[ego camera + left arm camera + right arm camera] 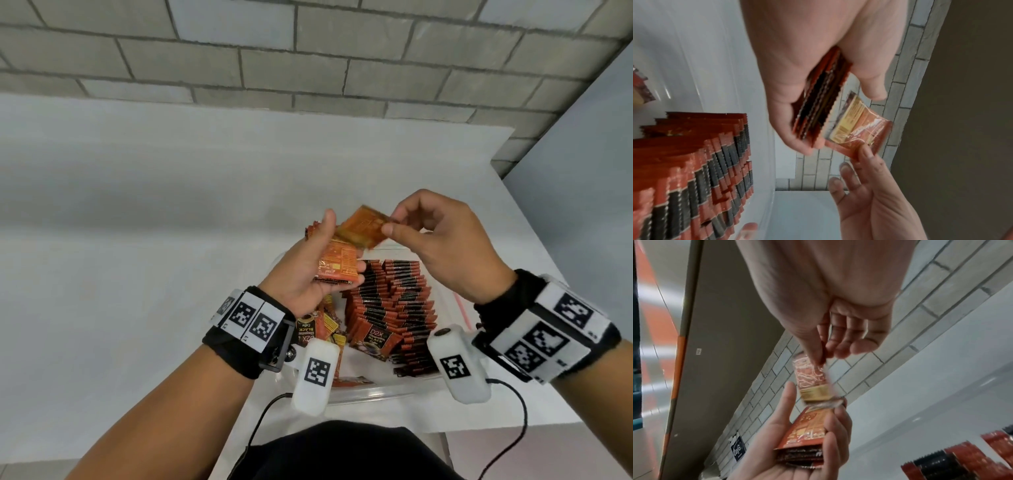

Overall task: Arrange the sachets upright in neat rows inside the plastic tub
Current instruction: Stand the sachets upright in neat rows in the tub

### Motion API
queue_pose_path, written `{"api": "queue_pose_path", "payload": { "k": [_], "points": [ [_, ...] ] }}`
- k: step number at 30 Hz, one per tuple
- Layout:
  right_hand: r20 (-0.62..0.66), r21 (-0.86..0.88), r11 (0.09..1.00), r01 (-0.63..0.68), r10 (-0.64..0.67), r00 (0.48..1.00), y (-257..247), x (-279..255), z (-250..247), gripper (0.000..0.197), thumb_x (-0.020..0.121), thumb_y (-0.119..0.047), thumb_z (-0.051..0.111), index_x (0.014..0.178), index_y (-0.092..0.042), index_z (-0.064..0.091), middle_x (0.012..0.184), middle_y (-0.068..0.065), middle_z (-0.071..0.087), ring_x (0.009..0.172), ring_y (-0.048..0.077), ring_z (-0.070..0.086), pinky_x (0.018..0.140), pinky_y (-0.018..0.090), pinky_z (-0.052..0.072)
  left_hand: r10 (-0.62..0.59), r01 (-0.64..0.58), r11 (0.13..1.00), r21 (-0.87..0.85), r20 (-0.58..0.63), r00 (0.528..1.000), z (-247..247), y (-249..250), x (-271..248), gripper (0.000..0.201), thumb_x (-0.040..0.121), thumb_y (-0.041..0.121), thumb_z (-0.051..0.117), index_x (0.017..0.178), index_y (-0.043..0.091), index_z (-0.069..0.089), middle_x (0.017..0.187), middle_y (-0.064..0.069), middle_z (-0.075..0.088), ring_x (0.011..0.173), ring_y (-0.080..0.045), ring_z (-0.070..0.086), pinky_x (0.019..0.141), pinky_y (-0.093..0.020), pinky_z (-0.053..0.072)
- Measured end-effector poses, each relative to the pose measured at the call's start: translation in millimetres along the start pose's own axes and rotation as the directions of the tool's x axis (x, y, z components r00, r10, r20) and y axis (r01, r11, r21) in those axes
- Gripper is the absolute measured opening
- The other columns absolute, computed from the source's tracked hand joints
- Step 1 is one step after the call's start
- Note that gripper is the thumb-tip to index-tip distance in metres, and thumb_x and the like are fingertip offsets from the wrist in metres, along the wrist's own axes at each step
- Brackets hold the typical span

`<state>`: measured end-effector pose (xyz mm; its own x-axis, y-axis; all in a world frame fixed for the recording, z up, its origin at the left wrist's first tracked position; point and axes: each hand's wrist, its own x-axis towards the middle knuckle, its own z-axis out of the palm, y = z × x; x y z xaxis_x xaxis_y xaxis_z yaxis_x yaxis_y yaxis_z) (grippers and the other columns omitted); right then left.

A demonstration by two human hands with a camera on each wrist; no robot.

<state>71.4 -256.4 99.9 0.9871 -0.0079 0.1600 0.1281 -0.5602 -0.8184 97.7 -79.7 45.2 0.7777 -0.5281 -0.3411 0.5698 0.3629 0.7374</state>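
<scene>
Your left hand (310,270) clamps a small stack of flat foil sachets (337,269), your right hand (442,240) pinches one glossy orange sachet (363,228) above the clear plastic tub (363,389) holding serrated-edged upright rows (394,308).

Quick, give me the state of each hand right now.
Left hand: closed around a small stack of sachets.
Right hand: pinching a single sachet above that stack.

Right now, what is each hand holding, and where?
Left hand grips a small stack of sachets by its faces; right hand pinches one sachet by its edge.
</scene>
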Motion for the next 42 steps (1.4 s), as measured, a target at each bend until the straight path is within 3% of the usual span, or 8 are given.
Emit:
{"api": "queue_pose_path", "payload": {
  "k": [7, 11, 15, 25, 30, 33, 36, 42],
  "points": [
    [0.277, -0.220, 0.958, 0.182, -0.117, 0.954, 5, -17, 8, 0.022, 0.071, -0.017, 0.081, 0.084, -0.026, 0.066, 0.089, -0.012, 0.051, 0.077, 0.000, 0.047, 0.067, 0.015, 0.036, 0.138, -0.147, 0.981, -0.128, -0.074, 0.988, -5, 3, 4, 0.019, 0.085, -0.003, 0.053, 0.099, 0.006, 0.061, 0.089, -0.012, 0.070, 0.084, -0.024, 0.068, 0.077, -0.038, 0.056],
    [0.253, -0.096, 0.990, -0.108, 0.129, 0.959, 2, -16, 7, 0.039, 0.073, -0.025, 0.079, 0.104, -0.031, 0.056, 0.101, -0.009, 0.058, 0.085, 0.009, 0.058, 0.074, 0.028, 0.050, 0.244, -0.255, 0.961, -0.111, -0.104, 0.964, -6, 5, 7, 0.032, 0.087, -0.009, 0.049, 0.109, 0.011, 0.059, 0.093, -0.009, 0.070, 0.087, -0.024, 0.069, 0.073, -0.036, 0.058],
    [0.323, 0.183, 0.869, -0.460, 0.389, 0.863, 1, -14, 9, 0.021, 0.084, -0.017, 0.069, 0.101, -0.012, 0.057, 0.092, 0.006, 0.072, 0.083, 0.021, 0.069, 0.068, 0.030, 0.056, 0.273, -0.285, 0.948, -0.142, -0.098, 0.957, -5, 4, 7, 0.033, 0.086, -0.009, 0.050, 0.113, 0.010, 0.056, 0.094, -0.010, 0.068, 0.087, -0.023, 0.068, 0.073, -0.034, 0.058],
    [0.316, 0.509, 0.629, -0.587, 0.498, 0.808, -5, -6, 12, 0.017, 0.092, -0.008, 0.057, 0.109, -0.006, 0.057, 0.093, 0.014, 0.067, 0.068, 0.018, 0.065, 0.059, 0.027, 0.058, 0.300, -0.303, 0.948, -0.094, -0.043, 0.953, -2, -3, 2, 0.043, 0.080, -0.016, 0.053, 0.106, 0.017, 0.061, 0.095, -0.007, 0.072, 0.091, -0.023, 0.068, 0.079, -0.035, 0.056],
    [0.203, 0.408, 0.780, -0.474, 0.428, 0.880, -3, -8, 1, 0.012, 0.086, -0.001, 0.062, 0.094, -0.010, 0.063, 0.078, 0.009, 0.070, 0.065, 0.017, 0.064, 0.060, 0.024, 0.057, 0.263, -0.273, 0.955, -0.119, -0.096, 0.960, -4, 2, -1, 0.026, 0.072, 0.005, 0.064, 0.097, 0.014, 0.062, 0.091, -0.009, 0.069, 0.086, -0.023, 0.067, 0.081, -0.037, 0.053],
    [0.317, -0.032, 0.962, -0.272, 0.268, 0.910, 2, -24, -4, 0.013, 0.088, -0.009, 0.063, 0.097, -0.017, 0.066, 0.080, 0.003, 0.069, 0.071, 0.014, 0.065, 0.065, 0.023, 0.052, 0.223, -0.267, 0.944, -0.193, -0.225, 0.949, -10, 9, 3, 0.018, 0.078, 0.013, 0.065, 0.094, 0.014, 0.058, 0.082, -0.008, 0.062, 0.072, -0.019, 0.062, 0.070, -0.031, 0.051],
    [0.521, -0.395, 0.918, 0.037, 0.190, 0.832, 15, -49, 6, 0.010, 0.090, -0.017, 0.062, 0.099, -0.022, 0.064, 0.078, -0.009, 0.065, 0.070, 0.002, 0.059, 0.066, 0.014, 0.045, 0.210, -0.267, 0.945, -0.190, -0.273, 0.939, -14, 13, 4, 0.009, 0.086, 0.010, 0.061, 0.092, 0.016, 0.057, 0.081, -0.007, 0.059, 0.068, -0.018, 0.059, 0.064, -0.029, 0.049],
    [0.611, -0.593, 0.779, 0.205, 0.269, 0.744, 33, -56, 22, 0.004, 0.088, -0.014, 0.063, 0.092, -0.012, 0.063, 0.082, -0.003, 0.066, 0.073, 0.010, 0.059, 0.070, 0.029, 0.049, 0.188, -0.238, 0.955, -0.176, -0.259, 0.947, -13, 8, 1, 0.009, 0.089, 0.009, 0.059, 0.094, 0.016, 0.058, 0.083, -0.007, 0.059, 0.068, -0.018, 0.059, 0.066, -0.030, 0.049]
  ]
}}
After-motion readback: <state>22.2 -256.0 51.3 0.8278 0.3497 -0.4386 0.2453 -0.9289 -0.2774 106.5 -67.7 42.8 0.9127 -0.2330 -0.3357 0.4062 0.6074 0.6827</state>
